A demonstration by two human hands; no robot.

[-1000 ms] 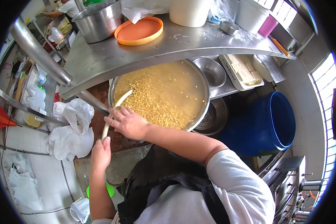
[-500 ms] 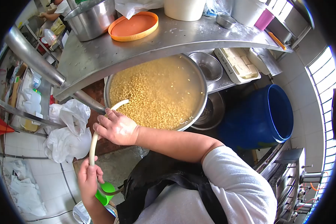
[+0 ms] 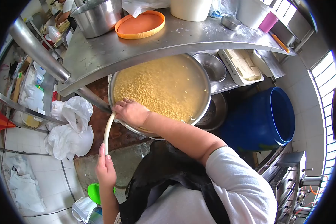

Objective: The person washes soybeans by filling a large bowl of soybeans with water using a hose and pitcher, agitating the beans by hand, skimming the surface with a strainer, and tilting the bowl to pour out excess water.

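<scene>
A pale, flexible hose arcs between my two hands. My left hand is closed on its lower part, thumb pointing up along it. My right hand is closed around the upper part at the left rim of a large metal basin. The hose's far end is hidden under that hand. Inside the basin, yellowish beans lie in cloudy water, heaped more thickly toward the left.
A steel shelf overhangs the basin's back edge, carrying an orange lid and a metal pot. At right stand a blue barrel and a tray of white blocks. White bags lie left. A person works at far left.
My right hand has moved right to the basin's rim, covering the hose end that showed over the beans. My left hand has shifted right and slightly up with the hose. The view has shifted slightly.
</scene>
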